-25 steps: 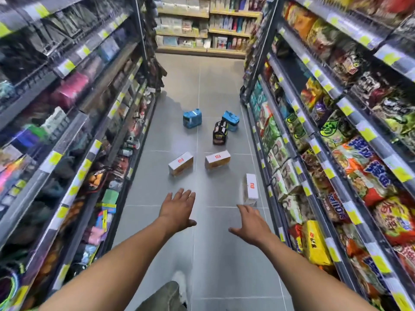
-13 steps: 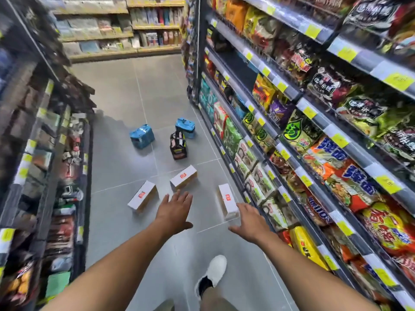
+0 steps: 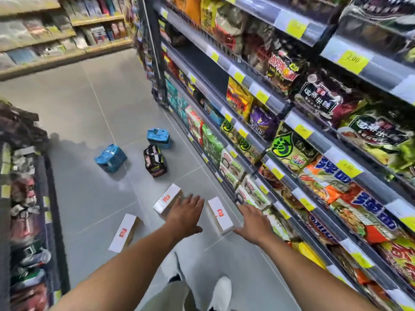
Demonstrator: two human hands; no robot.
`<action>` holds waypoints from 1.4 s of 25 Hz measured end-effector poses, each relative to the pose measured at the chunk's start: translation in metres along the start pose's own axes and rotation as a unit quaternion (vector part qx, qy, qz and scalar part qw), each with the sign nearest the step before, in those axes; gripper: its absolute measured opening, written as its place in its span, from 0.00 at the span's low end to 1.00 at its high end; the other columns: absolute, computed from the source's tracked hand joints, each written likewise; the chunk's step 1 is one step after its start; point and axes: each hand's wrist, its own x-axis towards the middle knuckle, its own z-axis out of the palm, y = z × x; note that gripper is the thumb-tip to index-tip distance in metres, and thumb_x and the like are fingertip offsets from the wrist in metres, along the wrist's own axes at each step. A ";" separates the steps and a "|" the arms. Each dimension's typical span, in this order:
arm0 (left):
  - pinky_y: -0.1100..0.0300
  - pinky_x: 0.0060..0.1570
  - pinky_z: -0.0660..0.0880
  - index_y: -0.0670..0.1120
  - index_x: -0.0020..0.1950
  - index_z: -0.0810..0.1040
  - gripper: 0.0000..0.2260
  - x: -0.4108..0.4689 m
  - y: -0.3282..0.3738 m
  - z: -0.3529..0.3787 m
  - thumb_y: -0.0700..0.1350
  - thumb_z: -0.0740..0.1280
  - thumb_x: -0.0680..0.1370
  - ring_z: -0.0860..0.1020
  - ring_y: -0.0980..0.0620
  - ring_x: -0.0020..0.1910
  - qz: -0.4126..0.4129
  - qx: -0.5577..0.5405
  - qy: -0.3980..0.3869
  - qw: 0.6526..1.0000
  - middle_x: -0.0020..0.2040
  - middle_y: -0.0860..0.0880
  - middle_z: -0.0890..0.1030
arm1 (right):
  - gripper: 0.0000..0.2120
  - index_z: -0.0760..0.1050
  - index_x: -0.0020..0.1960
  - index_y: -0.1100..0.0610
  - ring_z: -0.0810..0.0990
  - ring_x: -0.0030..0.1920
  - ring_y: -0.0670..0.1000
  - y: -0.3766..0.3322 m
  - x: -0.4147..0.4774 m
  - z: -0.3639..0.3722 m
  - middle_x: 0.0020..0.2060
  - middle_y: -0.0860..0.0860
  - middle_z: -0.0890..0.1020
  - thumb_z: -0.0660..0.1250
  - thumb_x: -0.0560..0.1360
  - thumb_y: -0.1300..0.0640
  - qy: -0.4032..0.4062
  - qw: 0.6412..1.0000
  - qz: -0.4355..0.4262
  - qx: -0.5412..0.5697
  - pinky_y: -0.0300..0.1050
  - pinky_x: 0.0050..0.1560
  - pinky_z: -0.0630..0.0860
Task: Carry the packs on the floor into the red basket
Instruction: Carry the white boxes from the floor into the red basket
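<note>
Shop aisle, grey tiled floor [image 3: 89, 104]. Right side: tall metal shelving [image 3: 278, 104] full of snack bags, with yellow price tags on the rails. Left side: a darker rack [image 3: 27, 198], contents blurred. Wooden shelf [image 3: 56, 57] across the far end.

Six packs on the floor, none lifted. Far group: two blue packs [image 3: 110, 157] [image 3: 158, 135] with a dark pack [image 3: 155, 161] between them. Near group: three white boxes with red labels, left box [image 3: 123, 232], middle box [image 3: 166, 199], right box [image 3: 219, 215] close to the shelving foot.

Left hand [image 3: 184, 217]: palm down, fingers straight and slightly spread, holding nothing. It overlaps the near end of the middle box (contact cannot be told).

Right hand [image 3: 251, 223]: palm down, fingers extended, thumb out toward the right box, just beside its near corner. Nothing is grasped.

White shoe [image 3: 221, 290] below, between the forearms.
</note>
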 end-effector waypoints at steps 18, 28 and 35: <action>0.43 0.78 0.48 0.48 0.82 0.48 0.43 0.259 -0.073 -0.001 0.60 0.68 0.77 0.46 0.43 0.81 0.232 0.124 -0.094 0.960 0.83 0.46 0.48 | 0.46 0.51 0.82 0.51 0.57 0.78 0.59 0.006 0.148 0.014 0.80 0.53 0.56 0.72 0.74 0.40 -0.013 0.969 0.210 0.126 0.59 0.70 0.69; 0.41 0.78 0.49 0.47 0.82 0.47 0.41 0.387 -0.032 0.185 0.58 0.68 0.78 0.46 0.42 0.81 0.274 0.207 -0.112 0.933 0.82 0.45 0.48 | 0.44 0.52 0.80 0.50 0.58 0.77 0.58 0.082 0.257 0.199 0.78 0.53 0.59 0.72 0.73 0.45 -0.050 0.956 0.237 0.164 0.60 0.72 0.68; 0.39 0.77 0.51 0.46 0.82 0.44 0.41 0.485 -0.015 0.348 0.50 0.69 0.79 0.44 0.43 0.81 0.286 0.239 -0.131 0.919 0.83 0.45 0.46 | 0.48 0.52 0.80 0.54 0.60 0.76 0.59 0.138 0.357 0.351 0.77 0.55 0.60 0.77 0.70 0.47 -0.059 0.953 0.235 0.181 0.58 0.73 0.66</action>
